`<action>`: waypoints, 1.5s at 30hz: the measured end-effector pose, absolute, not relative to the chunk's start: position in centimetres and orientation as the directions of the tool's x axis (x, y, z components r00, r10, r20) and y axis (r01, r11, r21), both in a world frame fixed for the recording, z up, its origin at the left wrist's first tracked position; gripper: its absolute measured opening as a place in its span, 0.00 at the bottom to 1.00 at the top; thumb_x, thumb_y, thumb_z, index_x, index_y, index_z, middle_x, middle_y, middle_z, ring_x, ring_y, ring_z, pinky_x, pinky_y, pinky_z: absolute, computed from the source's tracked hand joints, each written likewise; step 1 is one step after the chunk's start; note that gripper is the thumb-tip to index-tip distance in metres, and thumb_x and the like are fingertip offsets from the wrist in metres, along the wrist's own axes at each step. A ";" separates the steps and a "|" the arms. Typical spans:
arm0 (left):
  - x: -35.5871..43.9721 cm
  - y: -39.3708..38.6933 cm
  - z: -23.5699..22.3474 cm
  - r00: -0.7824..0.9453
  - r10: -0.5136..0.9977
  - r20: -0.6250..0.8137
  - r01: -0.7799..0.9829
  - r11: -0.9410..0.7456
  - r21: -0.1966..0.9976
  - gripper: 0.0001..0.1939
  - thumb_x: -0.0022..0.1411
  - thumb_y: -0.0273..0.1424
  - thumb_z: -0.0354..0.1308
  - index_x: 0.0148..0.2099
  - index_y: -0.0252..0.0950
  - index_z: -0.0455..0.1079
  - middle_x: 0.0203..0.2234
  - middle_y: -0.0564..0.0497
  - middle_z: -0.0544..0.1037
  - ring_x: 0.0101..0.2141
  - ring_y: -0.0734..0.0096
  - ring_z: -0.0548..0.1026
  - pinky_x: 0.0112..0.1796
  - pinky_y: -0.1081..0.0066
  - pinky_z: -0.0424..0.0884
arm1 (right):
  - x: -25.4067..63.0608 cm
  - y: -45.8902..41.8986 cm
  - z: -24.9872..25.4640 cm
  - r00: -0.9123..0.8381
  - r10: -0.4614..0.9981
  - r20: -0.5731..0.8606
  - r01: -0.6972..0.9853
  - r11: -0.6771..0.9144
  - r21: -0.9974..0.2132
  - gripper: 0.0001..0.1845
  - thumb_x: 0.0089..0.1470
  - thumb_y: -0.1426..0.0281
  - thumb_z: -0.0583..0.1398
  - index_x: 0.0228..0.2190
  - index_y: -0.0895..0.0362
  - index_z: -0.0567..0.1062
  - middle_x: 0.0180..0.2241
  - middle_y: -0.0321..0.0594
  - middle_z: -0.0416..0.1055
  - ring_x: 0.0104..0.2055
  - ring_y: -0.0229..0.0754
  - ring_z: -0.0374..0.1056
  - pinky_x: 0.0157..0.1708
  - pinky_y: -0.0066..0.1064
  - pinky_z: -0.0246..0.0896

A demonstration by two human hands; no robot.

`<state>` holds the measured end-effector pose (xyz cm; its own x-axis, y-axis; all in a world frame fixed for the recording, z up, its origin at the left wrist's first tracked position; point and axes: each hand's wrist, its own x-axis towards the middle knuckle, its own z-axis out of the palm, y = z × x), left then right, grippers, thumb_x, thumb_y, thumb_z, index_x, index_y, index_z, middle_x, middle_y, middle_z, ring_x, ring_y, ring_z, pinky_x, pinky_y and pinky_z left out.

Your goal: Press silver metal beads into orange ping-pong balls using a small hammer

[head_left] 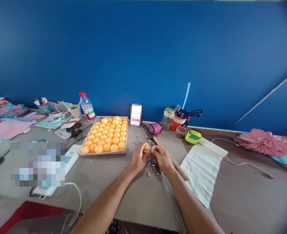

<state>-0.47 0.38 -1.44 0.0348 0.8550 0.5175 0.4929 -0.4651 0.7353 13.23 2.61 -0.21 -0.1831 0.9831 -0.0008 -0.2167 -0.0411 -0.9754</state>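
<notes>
My left hand (pixel 139 158) is closed around an orange ping-pong ball (pixel 147 149) with a row of small shiny metallic pieces across it. The fingertips of my right hand (pixel 162 157) are pinched together against the ball's right side. Whatever they hold there is too small to make out. Under and around both hands lies a scattered pile of small shiny metallic pieces (pixel 155 166). Left of my hands, a shallow tray (pixel 104 153) is filled with orange ping-pong balls (pixel 106 133), a few of them resting on top of the others.
A wooden stick (pixel 176 164) lies right of my right hand, beside a white cloth roll (pixel 202 172). Behind stand a lidded jar (pixel 168 118), a red cup of tools (pixel 177 123) and a pink spool (pixel 155 128). At left are a bottle (pixel 87 109) and a power strip (pixel 71 159).
</notes>
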 end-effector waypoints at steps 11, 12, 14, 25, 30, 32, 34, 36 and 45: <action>-0.4 0.2 -1.2 0.070 0.842 0.535 0.505 -0.492 0.709 0.16 0.61 0.27 0.50 0.52 0.35 0.61 0.44 0.42 0.71 0.45 0.63 0.69 0.46 0.60 0.67 | 13.5 2.5 0.3 -0.298 0.949 -0.106 -0.321 -0.204 -0.925 0.16 0.35 0.62 0.68 0.23 0.58 0.71 0.20 0.30 0.64 0.22 0.31 0.55 0.25 0.25 0.51; -0.5 0.2 -1.3 0.074 0.841 0.536 0.507 -0.494 0.706 0.16 0.61 0.27 0.50 0.52 0.35 0.60 0.44 0.42 0.71 0.45 0.63 0.69 0.46 0.60 0.67 | 13.5 2.5 0.3 -0.308 0.944 -0.116 -0.325 -0.219 -0.920 0.16 0.35 0.61 0.68 0.23 0.58 0.71 0.20 0.30 0.64 0.22 0.31 0.55 0.25 0.25 0.51; -0.5 0.3 -1.3 0.082 0.837 0.542 0.507 -0.503 0.700 0.16 0.61 0.26 0.50 0.52 0.35 0.60 0.44 0.43 0.71 0.45 0.63 0.69 0.47 0.60 0.67 | 13.6 2.5 0.4 -0.323 0.937 -0.135 -0.328 -0.244 -0.913 0.17 0.35 0.61 0.69 0.23 0.58 0.70 0.20 0.31 0.64 0.22 0.32 0.56 0.25 0.26 0.52; -0.6 0.3 -1.5 0.106 0.817 0.566 0.523 -0.530 0.667 0.18 0.60 0.23 0.49 0.52 0.35 0.60 0.46 0.42 0.70 0.48 0.63 0.68 0.48 0.60 0.67 | 13.6 2.4 0.5 -0.367 0.916 -0.160 -0.360 -0.299 -0.884 0.18 0.33 0.61 0.70 0.22 0.58 0.70 0.21 0.32 0.66 0.24 0.32 0.60 0.29 0.27 0.58; -0.4 0.2 -1.5 0.112 0.794 0.598 0.527 -0.558 0.642 0.17 0.60 0.23 0.48 0.52 0.35 0.60 0.46 0.41 0.70 0.48 0.63 0.68 0.49 0.59 0.67 | 13.4 2.1 1.0 -0.340 0.928 -0.151 -0.354 -0.275 -0.894 0.19 0.32 0.61 0.70 0.22 0.58 0.70 0.22 0.32 0.67 0.26 0.33 0.62 0.33 0.29 0.61; -0.3 0.1 -1.4 0.108 0.800 0.591 0.526 -0.550 0.648 0.17 0.61 0.24 0.48 0.52 0.35 0.60 0.46 0.41 0.70 0.48 0.63 0.68 0.49 0.59 0.67 | 13.4 2.0 1.1 -0.323 0.937 -0.132 -0.336 -0.244 -0.910 0.18 0.33 0.61 0.70 0.22 0.57 0.69 0.23 0.32 0.66 0.26 0.34 0.62 0.33 0.29 0.61; -0.3 0.0 -1.3 0.110 0.806 0.581 0.531 -0.542 0.651 0.17 0.61 0.24 0.48 0.53 0.35 0.60 0.47 0.41 0.70 0.48 0.62 0.68 0.49 0.58 0.67 | 13.3 2.0 1.1 -0.302 0.947 -0.112 -0.318 -0.211 -0.924 0.18 0.34 0.61 0.69 0.22 0.57 0.69 0.22 0.32 0.66 0.26 0.34 0.62 0.31 0.29 0.61; -0.3 -0.1 -1.3 0.121 0.801 0.586 0.540 -0.548 0.638 0.17 0.61 0.25 0.47 0.54 0.35 0.59 0.47 0.40 0.70 0.49 0.62 0.68 0.49 0.58 0.67 | 13.2 2.1 0.8 -0.275 0.956 -0.098 -0.290 -0.180 -0.940 0.17 0.35 0.61 0.68 0.23 0.57 0.69 0.22 0.32 0.66 0.25 0.34 0.61 0.29 0.28 0.59; 0.0 0.1 -1.7 0.100 0.838 0.536 0.547 -0.497 0.674 0.16 0.62 0.27 0.49 0.53 0.35 0.61 0.45 0.42 0.71 0.46 0.61 0.69 0.48 0.57 0.67 | 12.5 2.5 -0.3 -0.125 0.991 -0.048 -0.271 -0.080 -0.959 0.17 0.36 0.63 0.67 0.27 0.56 0.67 0.21 0.29 0.64 0.21 0.32 0.58 0.23 0.26 0.54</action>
<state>0.00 0.09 -1.72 0.0998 0.8380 0.5365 0.5470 -0.4966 0.6739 12.47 2.46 -0.29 -0.1246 0.9911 -0.0477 -0.2712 -0.0802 -0.9592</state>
